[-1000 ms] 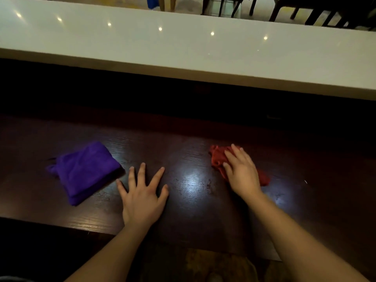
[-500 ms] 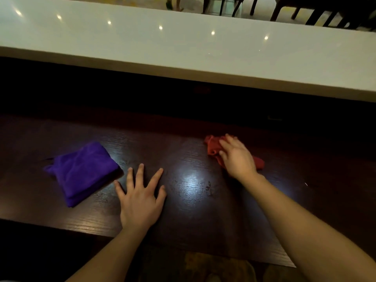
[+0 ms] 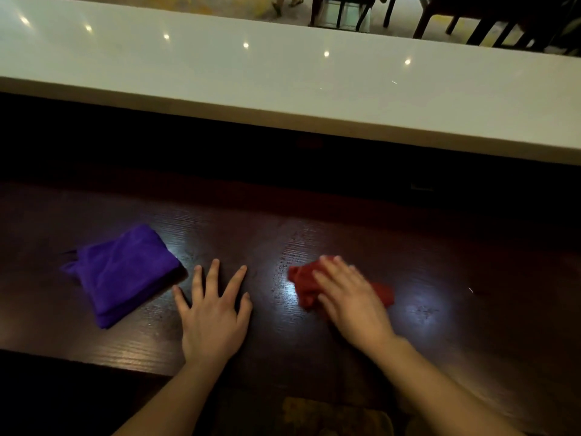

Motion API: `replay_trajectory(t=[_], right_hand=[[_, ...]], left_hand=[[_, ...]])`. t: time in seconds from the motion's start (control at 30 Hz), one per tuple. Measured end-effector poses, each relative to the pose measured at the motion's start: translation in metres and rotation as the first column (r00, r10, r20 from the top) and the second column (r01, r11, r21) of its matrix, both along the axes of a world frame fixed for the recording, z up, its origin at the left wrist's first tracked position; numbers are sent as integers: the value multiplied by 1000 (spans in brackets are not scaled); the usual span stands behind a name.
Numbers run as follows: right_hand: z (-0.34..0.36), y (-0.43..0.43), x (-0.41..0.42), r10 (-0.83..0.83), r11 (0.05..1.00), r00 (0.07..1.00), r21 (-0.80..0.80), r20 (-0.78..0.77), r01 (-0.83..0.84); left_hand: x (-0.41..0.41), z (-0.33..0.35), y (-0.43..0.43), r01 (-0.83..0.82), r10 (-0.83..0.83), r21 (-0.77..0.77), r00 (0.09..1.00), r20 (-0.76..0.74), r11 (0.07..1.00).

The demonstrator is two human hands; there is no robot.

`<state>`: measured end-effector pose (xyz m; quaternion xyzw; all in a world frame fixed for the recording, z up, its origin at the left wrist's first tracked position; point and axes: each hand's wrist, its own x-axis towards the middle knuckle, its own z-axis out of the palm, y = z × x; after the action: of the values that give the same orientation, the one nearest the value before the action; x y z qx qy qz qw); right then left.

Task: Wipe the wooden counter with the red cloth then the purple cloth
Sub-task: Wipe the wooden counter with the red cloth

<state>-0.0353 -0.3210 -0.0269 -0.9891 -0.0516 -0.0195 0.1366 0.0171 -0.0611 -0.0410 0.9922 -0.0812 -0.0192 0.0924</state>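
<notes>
Red cloth (image 3: 306, 286) now nearer, right hand (image 3: 352, 297) pressed flat on it; left hand (image 3: 213, 316) splayed, grip released, on wooden counter (image 3: 440, 262).

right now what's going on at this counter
A person is wiping the dark wooden counter. The right hand presses flat on a crumpled red cloth, with no closed grip on it. The left hand rests flat on the wood, fingers spread, holding nothing. A folded purple cloth lies untouched just left of that hand, so the purple pass has not begun.
</notes>
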Motion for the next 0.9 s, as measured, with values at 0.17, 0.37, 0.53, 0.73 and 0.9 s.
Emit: replay_trajectory(t=[0.17, 0.37, 0.53, 0.73, 0.9], right_hand=[[2, -18, 54, -428, 902, 903, 51, -38, 429], [-4, 47, 10, 77, 997, 997, 3, -22, -77], [-6, 5, 24, 63, 997, 998, -56, 21, -62], [-1, 22, 114, -346, 938, 938, 26, -22, 347], [-4, 93, 66, 131, 991, 991, 22, -9, -131]], left_hand=[[-1, 2, 0, 0, 0, 3, 1000, -5, 1000], [0, -2, 1, 0, 0, 3, 1000, -6, 1000], [1, -5, 2, 2, -2, 6, 1000, -1, 1000], [1, -3, 1, -18, 18, -16, 1000, -3, 1000], [1, -6, 3, -52, 54, -122, 998, 13, 991]])
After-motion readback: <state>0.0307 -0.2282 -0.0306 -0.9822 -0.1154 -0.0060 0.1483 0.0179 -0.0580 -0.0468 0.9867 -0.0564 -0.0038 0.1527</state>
